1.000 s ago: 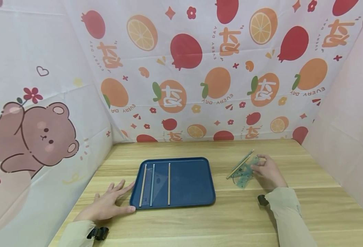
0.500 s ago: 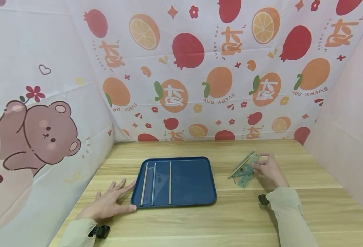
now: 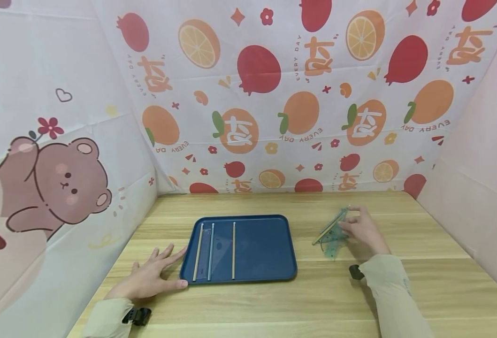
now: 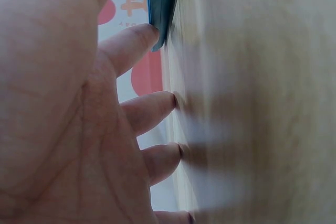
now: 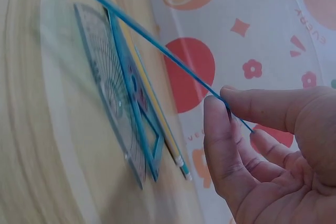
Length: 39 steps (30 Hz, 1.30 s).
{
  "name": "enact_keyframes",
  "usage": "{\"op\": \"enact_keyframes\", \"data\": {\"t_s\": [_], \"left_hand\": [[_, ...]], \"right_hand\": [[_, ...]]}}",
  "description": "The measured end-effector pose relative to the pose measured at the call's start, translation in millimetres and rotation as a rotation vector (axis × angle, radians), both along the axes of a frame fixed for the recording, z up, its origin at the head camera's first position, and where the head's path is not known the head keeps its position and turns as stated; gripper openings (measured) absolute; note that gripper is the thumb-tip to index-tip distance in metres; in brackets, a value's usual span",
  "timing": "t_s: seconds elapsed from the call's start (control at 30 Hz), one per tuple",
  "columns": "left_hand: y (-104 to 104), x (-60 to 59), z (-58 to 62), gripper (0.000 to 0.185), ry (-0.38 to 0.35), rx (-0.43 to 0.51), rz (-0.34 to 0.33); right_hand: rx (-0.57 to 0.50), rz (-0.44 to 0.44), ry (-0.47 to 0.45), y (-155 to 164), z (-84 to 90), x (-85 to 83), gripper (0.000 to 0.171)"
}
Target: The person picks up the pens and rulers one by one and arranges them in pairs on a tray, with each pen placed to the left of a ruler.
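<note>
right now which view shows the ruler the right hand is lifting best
The right wrist view: the thin blue ruler runs edge-on from the right hand's pinching fingertips, raised above the protractor and pencil. The head view shows it small and far away. The left wrist view misses it.

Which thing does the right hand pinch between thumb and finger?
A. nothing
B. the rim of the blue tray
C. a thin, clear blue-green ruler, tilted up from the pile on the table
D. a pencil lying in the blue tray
C: the right hand pinches the edge of a thin ruler, raised above the protractor and pencil.
</note>
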<state>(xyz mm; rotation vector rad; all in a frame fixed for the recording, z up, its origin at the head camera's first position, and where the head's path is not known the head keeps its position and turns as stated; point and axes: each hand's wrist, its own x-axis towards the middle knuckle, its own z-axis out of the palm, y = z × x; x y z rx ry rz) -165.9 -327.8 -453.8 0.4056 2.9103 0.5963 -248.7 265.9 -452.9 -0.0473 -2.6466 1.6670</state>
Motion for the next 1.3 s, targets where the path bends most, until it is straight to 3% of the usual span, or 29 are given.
{"op": "enact_keyframes", "data": {"t_s": [0.53,1.3], "left_hand": [[-1.0,0.9,0.4,0.098,0.001,-0.01,-0.007],[-0.7,1.0,3.0,0.099,-0.012,-0.024,0.002]], "right_hand": [[-0.027,0.055,0.004,-33.5,12.0,-4.3,0.071],[0.004,0.115,0.024,-88.5,16.0,-14.6,0.063]]}}
